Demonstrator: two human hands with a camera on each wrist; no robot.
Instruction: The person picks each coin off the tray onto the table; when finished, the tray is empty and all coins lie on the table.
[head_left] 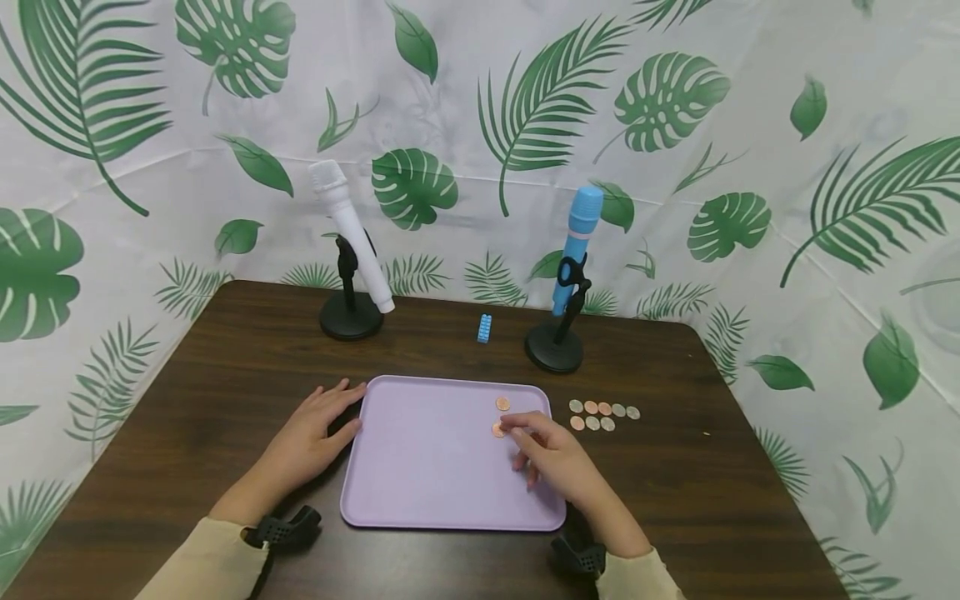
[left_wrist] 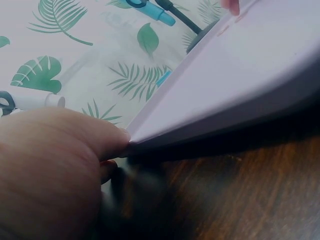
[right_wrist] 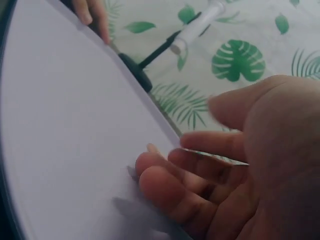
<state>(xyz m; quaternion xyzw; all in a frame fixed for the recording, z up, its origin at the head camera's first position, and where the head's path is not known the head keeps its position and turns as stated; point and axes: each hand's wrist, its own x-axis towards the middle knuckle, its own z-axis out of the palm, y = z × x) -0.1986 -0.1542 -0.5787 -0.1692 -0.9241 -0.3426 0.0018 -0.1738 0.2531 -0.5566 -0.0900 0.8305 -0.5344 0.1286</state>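
A lilac tray (head_left: pixel 427 454) lies on the dark wooden table, with two copper coins near its right side. The farther coin (head_left: pixel 503 403) lies close to the back rim; the nearer coin (head_left: pixel 497 429) is right at the fingertips of my right hand (head_left: pixel 551 454). That hand hovers over the tray's right side, its fingers loosely bent and the thumb apart from them in the right wrist view. My left hand (head_left: pixel 318 429) rests at the tray's left edge, fingers extended and fingertips at the rim (left_wrist: pixel 150 136).
Right of the tray, several copper and silver coins (head_left: pixel 592 407) lie in two rows. Behind it stand a white microphone (head_left: pixel 352 229) and a blue microphone (head_left: pixel 577 242) on black stands, with a small blue block (head_left: pixel 484 328) between them. A leaf-patterned cloth (head_left: pixel 450 108) hangs behind the table.
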